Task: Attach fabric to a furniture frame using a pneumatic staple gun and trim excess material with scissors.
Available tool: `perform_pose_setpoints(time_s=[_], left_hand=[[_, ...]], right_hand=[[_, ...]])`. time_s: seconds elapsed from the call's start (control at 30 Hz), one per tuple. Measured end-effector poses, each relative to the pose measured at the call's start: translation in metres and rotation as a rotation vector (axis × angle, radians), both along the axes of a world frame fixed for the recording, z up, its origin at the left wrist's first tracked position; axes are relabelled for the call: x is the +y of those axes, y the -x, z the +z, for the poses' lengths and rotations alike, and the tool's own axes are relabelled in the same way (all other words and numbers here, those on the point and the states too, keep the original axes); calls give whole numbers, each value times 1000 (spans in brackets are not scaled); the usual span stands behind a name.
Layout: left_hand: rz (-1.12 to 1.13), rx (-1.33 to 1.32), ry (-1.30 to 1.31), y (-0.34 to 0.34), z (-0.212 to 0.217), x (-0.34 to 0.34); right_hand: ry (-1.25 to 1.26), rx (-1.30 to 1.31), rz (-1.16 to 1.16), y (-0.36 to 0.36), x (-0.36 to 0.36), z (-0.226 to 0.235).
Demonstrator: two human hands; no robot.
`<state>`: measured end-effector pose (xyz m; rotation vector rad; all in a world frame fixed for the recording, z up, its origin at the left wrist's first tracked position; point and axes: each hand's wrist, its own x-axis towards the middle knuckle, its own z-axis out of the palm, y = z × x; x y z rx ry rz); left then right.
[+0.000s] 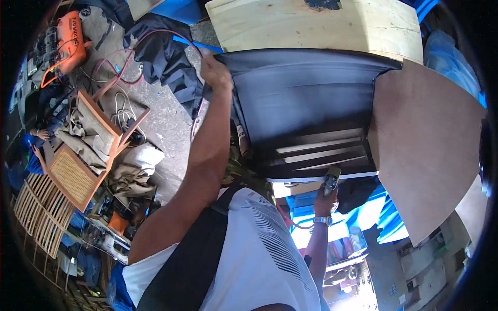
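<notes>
In front of me is a frame covered with black upholstery fabric (306, 98), with slats (321, 155) showing through the gap at its near end. At the far left corner my left hand (217, 76) is closed on the fabric's edge, the arm stretched out. My right hand (325, 201), a watch on its wrist, is wrapped round a staple gun (331, 180), dark with an olive-coloured part. Its head is at the frame's near edge; whether it touches cannot be made out. A red air hose (298, 226) curves beside the right wrist.
An orange air compressor (71, 41) stands at the far left. Loose black fabric (166, 65) and hoses lie on the floor. A wooden chair frame (101, 132) is on the left, with another person's hand (40, 133) beyond. Plywood (311, 26) and a brown board (430, 140) flank the frame.
</notes>
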<state>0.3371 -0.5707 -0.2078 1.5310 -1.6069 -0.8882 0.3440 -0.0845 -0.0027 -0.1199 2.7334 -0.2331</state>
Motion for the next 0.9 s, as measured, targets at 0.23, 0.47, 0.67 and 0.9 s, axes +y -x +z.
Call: perform_pose_setpoints(time_s=[0.23,0.47,0.67,0.9], left_hand=[[50,-58,-109,31,-27,-42],[-181,-141,-113,37,-20,-48],[-357,-178,-181,38,-28,-66],[-991,-90,-538,17,29,-90]], right_hand=[[-6,38,32,6,-6,-2],[-95,-69,-21,15,-14,8],[-17,-64,-24,12,-8,-1],[-8,-85,-31,16,-1,4]])
